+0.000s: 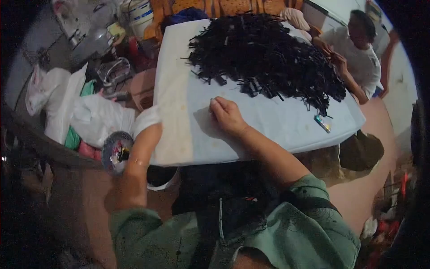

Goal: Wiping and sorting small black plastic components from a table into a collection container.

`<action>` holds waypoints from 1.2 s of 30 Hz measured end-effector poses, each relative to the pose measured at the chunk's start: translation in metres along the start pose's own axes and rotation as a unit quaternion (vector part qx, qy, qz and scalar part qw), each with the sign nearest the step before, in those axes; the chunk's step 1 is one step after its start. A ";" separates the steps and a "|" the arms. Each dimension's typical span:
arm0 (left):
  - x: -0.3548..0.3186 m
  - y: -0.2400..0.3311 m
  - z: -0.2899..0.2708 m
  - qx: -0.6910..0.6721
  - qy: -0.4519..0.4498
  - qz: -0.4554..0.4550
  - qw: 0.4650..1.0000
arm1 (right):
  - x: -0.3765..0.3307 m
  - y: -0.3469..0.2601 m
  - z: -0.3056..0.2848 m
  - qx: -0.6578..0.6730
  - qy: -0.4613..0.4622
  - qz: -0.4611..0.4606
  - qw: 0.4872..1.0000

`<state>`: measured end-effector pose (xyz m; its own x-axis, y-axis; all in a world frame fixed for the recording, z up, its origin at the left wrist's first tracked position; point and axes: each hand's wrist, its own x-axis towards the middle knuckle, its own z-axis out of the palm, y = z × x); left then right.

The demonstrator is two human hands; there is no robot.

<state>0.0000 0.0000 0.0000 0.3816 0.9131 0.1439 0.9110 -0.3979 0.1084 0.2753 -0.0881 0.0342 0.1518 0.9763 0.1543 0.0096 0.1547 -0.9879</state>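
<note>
A large heap of short black strips (264, 54) covers the far half of a table with a pale cover (268, 123). My right hand (228, 117) is over the near part of the table, short of the heap. Its fingers are curled in with the thumb pressed on top; anything inside them is hidden. At the table's left edge is my left hand (151, 130), beside white cloth-like material (148, 117) that hides its fingers. I cannot tell whether it grips that material. A small shiny, colourful object (322, 123) lies near the heap's right end.
Another person (362, 49) sits at the far right, hands at the heap's edge. White plastic bags (101, 117) and a round dish of small coloured bits (117, 152) are left of the table. A white bucket (141, 18) and wooden furniture (188, 6) stand behind.
</note>
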 end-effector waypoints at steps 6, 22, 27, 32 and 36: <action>0.001 -0.015 -0.004 0.074 0.182 0.015 0.980 | -0.016 -0.015 -0.013 -0.081 -0.021 -0.048 0.995; 0.239 0.311 -0.101 -0.195 0.097 0.357 0.909 | -0.080 -0.030 -0.123 -0.252 0.087 -0.195 0.944; 0.272 0.357 -0.094 -0.070 -0.118 0.262 0.955 | -0.080 -0.036 -0.123 -0.247 0.063 -0.219 0.942; 0.237 0.357 -0.077 -0.072 -0.070 0.281 0.955 | -0.081 -0.030 -0.125 -0.237 0.080 -0.240 0.938; 0.217 0.336 -0.069 -0.077 -0.057 0.263 0.960 | -0.081 -0.033 -0.125 -0.231 0.095 -0.257 0.933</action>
<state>0.3778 0.0581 0.1352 0.8052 0.5827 0.1102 0.5572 -0.8070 0.1958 0.3859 -0.1911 0.0526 0.1821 0.7392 0.6484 0.5479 0.4713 -0.6911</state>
